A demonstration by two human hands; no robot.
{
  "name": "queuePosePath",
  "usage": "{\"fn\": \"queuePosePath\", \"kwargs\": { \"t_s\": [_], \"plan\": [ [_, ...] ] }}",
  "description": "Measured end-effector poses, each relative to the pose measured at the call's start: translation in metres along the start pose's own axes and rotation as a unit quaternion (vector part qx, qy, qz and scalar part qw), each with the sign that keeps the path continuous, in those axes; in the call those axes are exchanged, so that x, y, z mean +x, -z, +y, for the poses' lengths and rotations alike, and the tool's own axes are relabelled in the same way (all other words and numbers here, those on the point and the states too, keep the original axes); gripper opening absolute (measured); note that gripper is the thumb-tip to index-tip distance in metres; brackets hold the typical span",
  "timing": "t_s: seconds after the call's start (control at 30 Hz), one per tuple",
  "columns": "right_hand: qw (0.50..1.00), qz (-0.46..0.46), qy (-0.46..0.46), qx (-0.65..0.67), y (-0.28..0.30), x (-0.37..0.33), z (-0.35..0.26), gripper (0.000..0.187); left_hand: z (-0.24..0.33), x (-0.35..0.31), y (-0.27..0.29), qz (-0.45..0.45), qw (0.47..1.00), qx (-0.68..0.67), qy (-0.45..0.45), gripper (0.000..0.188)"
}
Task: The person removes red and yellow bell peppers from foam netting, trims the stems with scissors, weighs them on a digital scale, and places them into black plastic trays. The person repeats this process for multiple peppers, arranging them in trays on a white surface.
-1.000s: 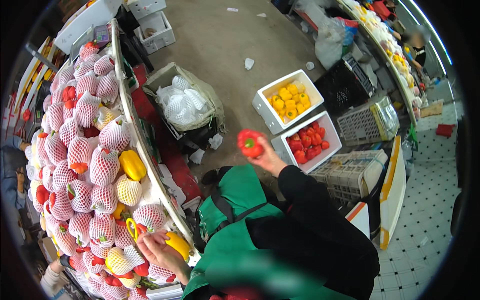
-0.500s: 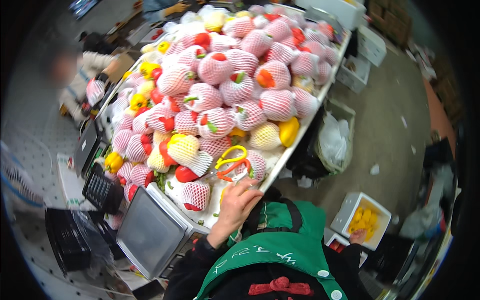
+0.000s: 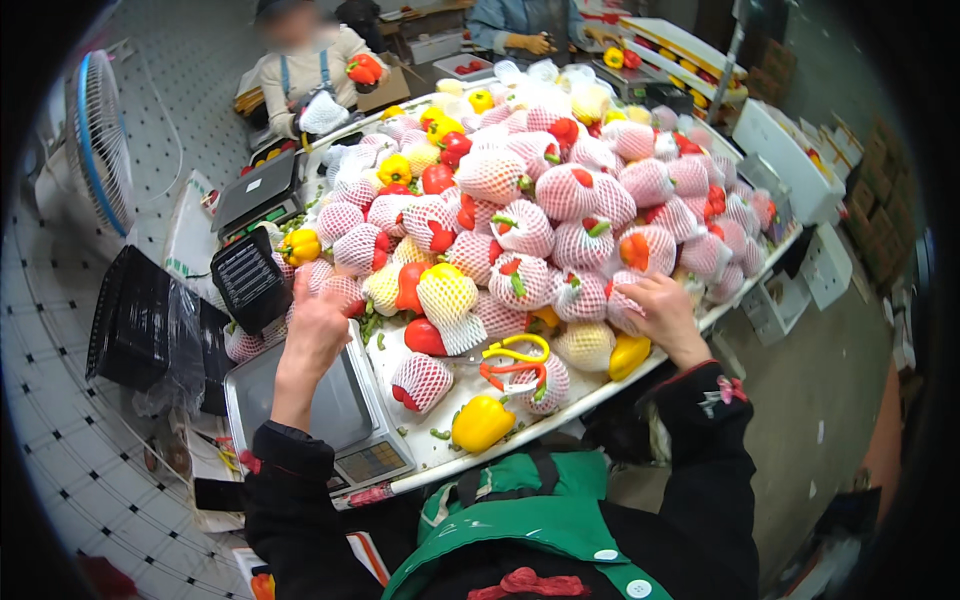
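Note:
A large heap of red and yellow bell peppers, many in foam net sleeves, covers the white table (image 3: pixel 430 452). My left hand (image 3: pixel 318 335) is over the heap's near left edge, beside the scale. Its fingers curl next to a netted red pepper (image 3: pixel 342 290); what they hold is hidden. On the near right side, my right hand (image 3: pixel 662 312) has its fingers bent round a netted bell pepper (image 3: pixel 622 312) among the others. Between my hands lie scissors (image 3: pixel 515 362) with yellow and orange handles, resting against a netted pepper. A bare yellow pepper (image 3: pixel 483 424) sits at the near edge.
A scale (image 3: pixel 345 400) stands at the near left corner, with black crates (image 3: pixel 130 325) beyond it. A fan (image 3: pixel 100 145) is at far left. Across the table a person (image 3: pixel 310 75) holds an orange-red pepper; another person (image 3: pixel 520 25) works farther back. White foam boxes (image 3: pixel 785 160) stand right.
My left hand has moved left and forward from beside the scissors. My right hand has come up from a low foam box of yellow peppers to the heap. The view has turned.

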State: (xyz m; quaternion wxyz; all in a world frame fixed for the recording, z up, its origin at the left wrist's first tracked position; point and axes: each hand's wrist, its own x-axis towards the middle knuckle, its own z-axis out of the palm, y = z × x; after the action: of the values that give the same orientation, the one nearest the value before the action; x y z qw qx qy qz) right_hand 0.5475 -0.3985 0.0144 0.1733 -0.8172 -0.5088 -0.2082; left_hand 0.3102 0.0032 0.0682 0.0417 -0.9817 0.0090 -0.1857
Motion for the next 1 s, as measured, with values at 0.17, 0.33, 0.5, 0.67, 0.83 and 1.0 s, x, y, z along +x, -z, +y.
{"fn": "queuePosePath", "kwargs": {
  "t_s": [0.17, 0.33, 0.5, 0.67, 0.83, 1.0],
  "plan": [
    [0.989, 0.085, -0.056, 0.106, -0.026, 0.089, -0.004, 0.036, 0.025, -0.025, 0.034, 0.264, 0.909, -0.297, 0.128, 0.014],
    [0.975, 0.02, -0.179, 0.127, -0.085, 0.138, 0.078, 0.088, 0.053, -0.076, 0.026, 0.126, 0.829, -0.441, 0.32, 0.024],
    [0.987, 0.099, -0.039, 0.12, -0.105, 0.154, 0.054, 0.079, 0.08, -0.097, -0.005, 0.053, 0.817, -0.459, 0.345, 0.025],
    [0.994, -0.052, -0.011, 0.098, -0.079, 0.156, 0.07, 0.083, 0.094, -0.077, -0.028, 0.043, 0.787, -0.503, 0.354, 0.022],
    [0.96, -0.203, -0.076, 0.175, -0.031, 0.199, 0.106, 0.062, 0.121, -0.063, -0.037, 0.086, 0.688, -0.594, 0.407, 0.012],
    [0.983, -0.141, -0.118, 0.024, -0.079, 0.217, 0.201, 0.07, 0.148, -0.073, -0.042, 0.071, 0.702, -0.561, 0.434, 0.014]
  ]
}}
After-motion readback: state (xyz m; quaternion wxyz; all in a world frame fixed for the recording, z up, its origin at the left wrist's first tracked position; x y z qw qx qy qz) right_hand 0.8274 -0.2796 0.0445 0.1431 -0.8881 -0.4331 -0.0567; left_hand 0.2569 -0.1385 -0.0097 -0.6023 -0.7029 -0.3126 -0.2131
